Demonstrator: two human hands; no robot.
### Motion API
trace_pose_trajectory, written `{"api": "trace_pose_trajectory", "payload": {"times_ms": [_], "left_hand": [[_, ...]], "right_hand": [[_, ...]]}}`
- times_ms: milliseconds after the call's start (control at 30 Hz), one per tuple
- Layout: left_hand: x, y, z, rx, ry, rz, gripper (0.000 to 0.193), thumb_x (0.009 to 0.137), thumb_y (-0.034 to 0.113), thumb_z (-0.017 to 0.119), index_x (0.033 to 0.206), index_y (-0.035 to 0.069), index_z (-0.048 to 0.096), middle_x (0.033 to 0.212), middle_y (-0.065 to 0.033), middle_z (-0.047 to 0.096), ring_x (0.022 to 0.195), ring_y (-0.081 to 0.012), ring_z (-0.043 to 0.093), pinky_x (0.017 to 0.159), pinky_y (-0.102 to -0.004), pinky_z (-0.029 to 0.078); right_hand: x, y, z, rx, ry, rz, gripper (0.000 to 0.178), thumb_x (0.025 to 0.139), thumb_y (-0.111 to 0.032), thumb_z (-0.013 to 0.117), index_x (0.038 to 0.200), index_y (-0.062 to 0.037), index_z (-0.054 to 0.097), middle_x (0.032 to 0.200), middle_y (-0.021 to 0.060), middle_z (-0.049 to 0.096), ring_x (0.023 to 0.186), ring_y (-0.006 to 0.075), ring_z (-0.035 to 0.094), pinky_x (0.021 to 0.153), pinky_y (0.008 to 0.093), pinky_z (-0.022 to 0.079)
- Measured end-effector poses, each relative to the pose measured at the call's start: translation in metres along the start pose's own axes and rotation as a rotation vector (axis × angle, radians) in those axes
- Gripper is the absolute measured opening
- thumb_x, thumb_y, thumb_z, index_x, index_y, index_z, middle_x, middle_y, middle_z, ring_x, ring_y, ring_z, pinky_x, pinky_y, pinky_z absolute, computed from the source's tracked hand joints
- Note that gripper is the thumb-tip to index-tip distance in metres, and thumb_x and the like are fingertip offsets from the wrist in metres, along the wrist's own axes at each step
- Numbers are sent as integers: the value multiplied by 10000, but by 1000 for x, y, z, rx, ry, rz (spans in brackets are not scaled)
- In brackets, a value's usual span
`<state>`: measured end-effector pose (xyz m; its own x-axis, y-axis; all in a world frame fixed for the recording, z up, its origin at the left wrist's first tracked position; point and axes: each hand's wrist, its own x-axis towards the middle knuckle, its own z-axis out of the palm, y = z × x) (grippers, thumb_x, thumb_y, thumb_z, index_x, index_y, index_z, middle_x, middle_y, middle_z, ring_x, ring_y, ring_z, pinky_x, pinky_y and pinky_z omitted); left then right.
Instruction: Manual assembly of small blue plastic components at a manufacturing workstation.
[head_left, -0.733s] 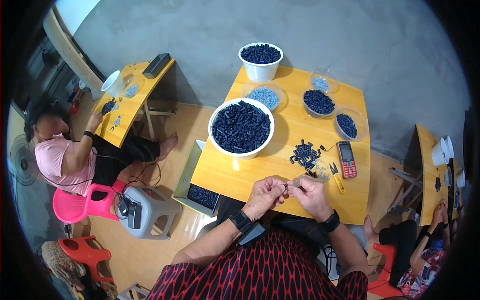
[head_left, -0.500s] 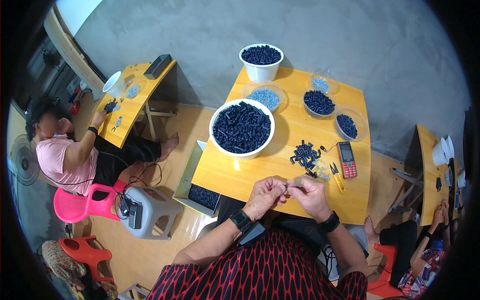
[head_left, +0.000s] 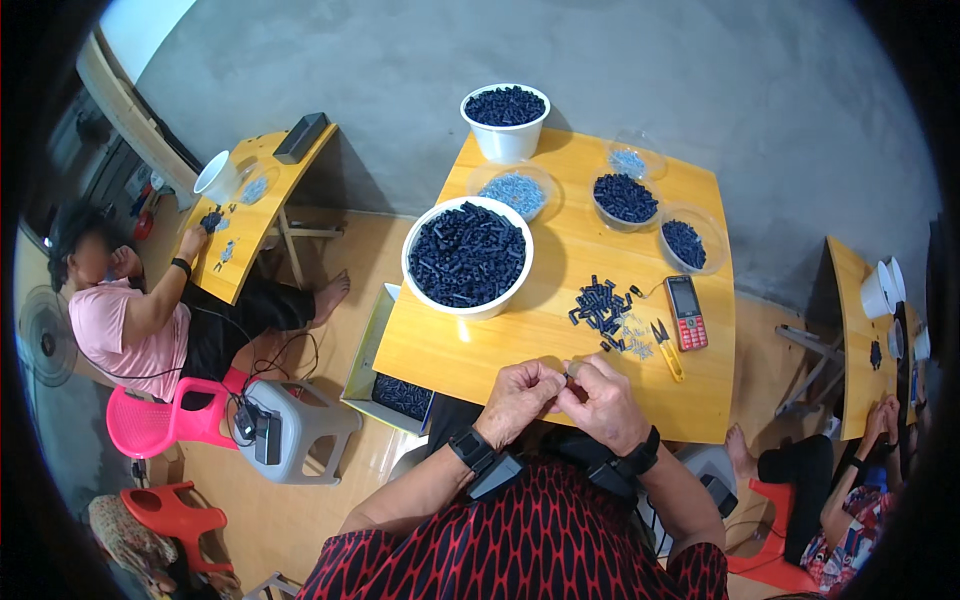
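Right hand has turned in nearer left hand; both pinch tightly, anything gripped hidden. Likely fine small-piece handling; next move calls for steadiness.

- Table: yellow-orange
- Buckets: plain white
- Loose tubes: blackish blue
- Small bits in the clear tub: pale silvery blue
- Phone: red, dark screen
- Snips: yellow handle, dark blades
- Person's shirt: black and red, net-like pattern
- Chair: hot pink
- Stool: pale grey

No readable text; red phone — print too small
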<state>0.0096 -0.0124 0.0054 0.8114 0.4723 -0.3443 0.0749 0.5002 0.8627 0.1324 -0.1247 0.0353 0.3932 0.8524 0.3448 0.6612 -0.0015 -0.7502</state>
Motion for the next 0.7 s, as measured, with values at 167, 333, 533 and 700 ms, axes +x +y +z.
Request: {"api": "trace_pose_trajectory", "payload": {"times_ms": [167, 333, 533, 700], "left_hand": [[3, -19, -5, 74, 3, 66, 83, 939, 64, 619, 897, -2, 648, 807, -23, 654, 673, -66, 565, 607, -213, 474], [2, -16, -1, 80, 29, 72, 68, 932, 34, 614, 893, -12, 647, 792, -23, 651, 668, -65, 558, 606, -215, 472], [1, -12, -4, 82, 10, 83, 80, 936, 63, 626, 895, -4, 642, 787, -26, 653, 651, -68, 560, 588, -221, 476], [-10, 5, -11, -19, 51, 11, 84, 930, 96, 642, 903, 17, 631, 801, -40, 656, 634, -99, 591, 574, -248, 503]], "right_hand": [[-5, 1, 5, -102, 11, -96, 210, 772, -34, 680, 953, 57, 623, 813, 173, 581, 713, 353, 614, 630, 405, 518], [-8, 9, 10, -87, 14, -131, 187, 749, -18, 676, 920, 34, 620, 780, 157, 564, 685, 347, 598, 613, 408, 509], [-10, 11, 15, -29, 40, -110, 173, 760, -20, 679, 913, 29, 618, 792, 158, 583, 669, 339, 592, 580, 392, 494], [2, 12, -16, 199, -101, 131, 146, 788, -5, 670, 921, 42, 633, 845, 179, 605, 684, 341, 587, 606, 393, 493]]}}
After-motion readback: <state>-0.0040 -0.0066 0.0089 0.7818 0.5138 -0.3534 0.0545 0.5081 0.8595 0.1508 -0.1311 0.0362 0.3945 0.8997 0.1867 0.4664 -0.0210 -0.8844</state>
